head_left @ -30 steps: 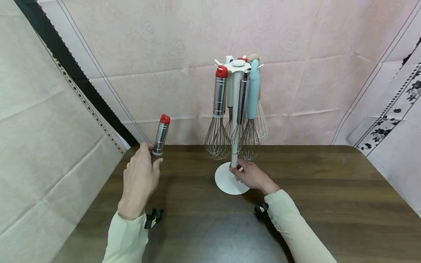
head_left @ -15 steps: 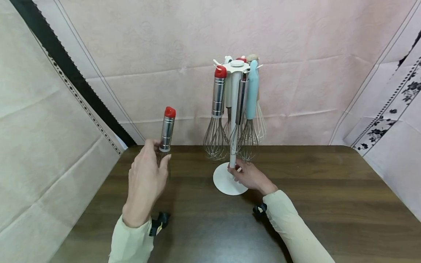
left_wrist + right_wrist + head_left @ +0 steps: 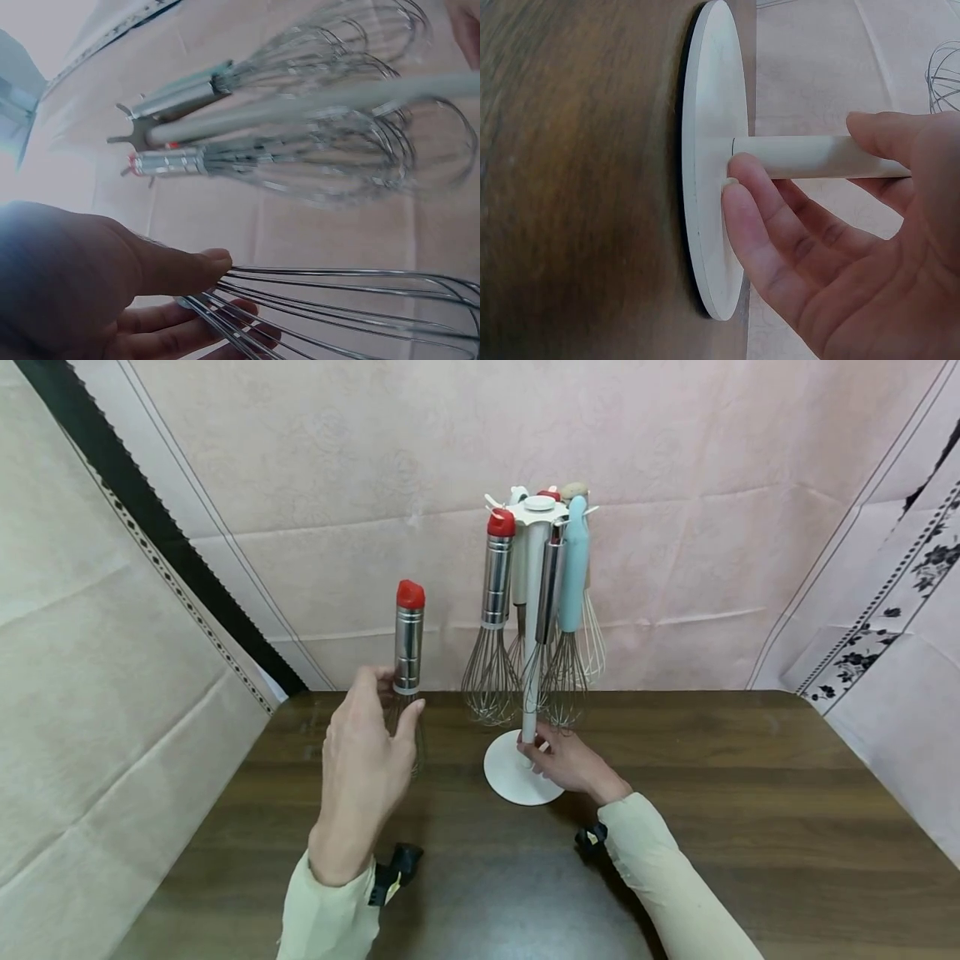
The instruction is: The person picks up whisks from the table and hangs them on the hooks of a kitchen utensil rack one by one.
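My left hand pinches a whisk by the top of its wires, just below a silver handle with a red cap. The whisk stands upright, handle up; in the left wrist view its wire loops spread past the thumb. Right of it stands a white rack with whisks hanging round its top. Among them are a red-capped silver whisk, a plain silver one and a light blue-handled one. My right hand holds the rack's post low down, just above its round base.
The rack stands on a brown wooden table. Behind it hangs a pale pink cloth, and another pale cloth covers the left side. Further whisks at the rack's back are partly hidden.
My left hand has moved right, toward the rack, and the whisk in it has risen and turned from leaning to nearly upright. My right hand stays on the post.
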`<state>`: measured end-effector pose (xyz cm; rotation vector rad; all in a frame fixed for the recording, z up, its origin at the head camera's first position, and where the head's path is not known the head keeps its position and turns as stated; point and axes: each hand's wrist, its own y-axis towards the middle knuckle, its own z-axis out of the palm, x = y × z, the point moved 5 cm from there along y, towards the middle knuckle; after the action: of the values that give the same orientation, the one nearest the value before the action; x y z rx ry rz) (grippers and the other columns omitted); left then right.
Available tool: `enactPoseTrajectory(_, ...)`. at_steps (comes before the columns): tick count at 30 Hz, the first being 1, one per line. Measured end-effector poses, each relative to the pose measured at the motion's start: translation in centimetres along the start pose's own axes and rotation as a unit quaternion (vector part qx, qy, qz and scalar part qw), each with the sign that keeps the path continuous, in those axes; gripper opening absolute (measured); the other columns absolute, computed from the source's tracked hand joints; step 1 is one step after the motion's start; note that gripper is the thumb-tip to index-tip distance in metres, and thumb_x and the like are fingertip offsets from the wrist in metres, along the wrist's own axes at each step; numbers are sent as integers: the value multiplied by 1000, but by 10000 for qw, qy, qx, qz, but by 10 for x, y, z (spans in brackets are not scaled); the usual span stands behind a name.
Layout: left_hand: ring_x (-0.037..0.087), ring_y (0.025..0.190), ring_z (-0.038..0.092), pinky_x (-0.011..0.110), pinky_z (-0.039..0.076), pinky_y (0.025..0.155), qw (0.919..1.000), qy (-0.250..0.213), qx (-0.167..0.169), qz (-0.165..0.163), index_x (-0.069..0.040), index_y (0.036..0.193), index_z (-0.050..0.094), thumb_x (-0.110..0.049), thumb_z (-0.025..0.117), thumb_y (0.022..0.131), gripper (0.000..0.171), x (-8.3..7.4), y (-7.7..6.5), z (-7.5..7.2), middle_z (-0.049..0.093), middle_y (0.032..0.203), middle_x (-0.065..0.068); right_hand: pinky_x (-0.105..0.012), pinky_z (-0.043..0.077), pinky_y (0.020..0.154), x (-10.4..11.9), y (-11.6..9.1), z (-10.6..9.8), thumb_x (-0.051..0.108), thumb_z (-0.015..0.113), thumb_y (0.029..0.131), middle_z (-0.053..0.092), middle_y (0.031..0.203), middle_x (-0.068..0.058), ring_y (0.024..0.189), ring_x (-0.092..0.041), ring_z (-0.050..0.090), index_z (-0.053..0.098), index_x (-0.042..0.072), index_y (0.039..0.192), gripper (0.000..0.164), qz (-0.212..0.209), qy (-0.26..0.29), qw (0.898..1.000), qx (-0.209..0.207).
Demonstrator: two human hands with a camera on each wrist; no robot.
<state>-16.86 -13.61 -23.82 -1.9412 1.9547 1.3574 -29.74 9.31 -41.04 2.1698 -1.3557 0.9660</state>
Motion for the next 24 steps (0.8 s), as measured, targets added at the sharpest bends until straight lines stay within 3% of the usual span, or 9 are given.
enactPoseTrajectory(11,24,94,71,41,54,80,9969,-640,-341,298,-10,126,60,-16,79,90,41,-37,-3,11,71,110,6,-37,59,77,-1,0,1,33,55,106,66,112,-12,87,-18,71,57,15,131,31,-58,48,10000,-6)
enactPoseTrajectory(16,21,84,69,32,54,72,9912,-1114,-512,504,-9,124,62,-16,80,89,39,-52,-2,18,70,105,7,-36,59,76,-2,0,-1,34,54,106,67,112,-12,86,-19,71,58,15,130,30,-61,18,10000,-24)
enactPoseTrajectory(20,20,86,69,32,57,74,9859,-1448,-567,618,-8,123,63,-16,80,89,39,-63,-2,25,70,104,7,-36,59,75,-2,0,-1,34,54,106,67,111,-12,85,-18,70,58,15,130,31,-59,39,10000,-42)
enactPoseTrajectory(24,18,86,68,32,58,74,9814,-1729,-595,593,-9,124,63,-17,80,90,39,-73,-3,32,70,103,6,-34,58,73,-1,1,-2,31,54,107,67,111,-13,83,-18,70,50,17,142,38,-259,-4,9997,-44)
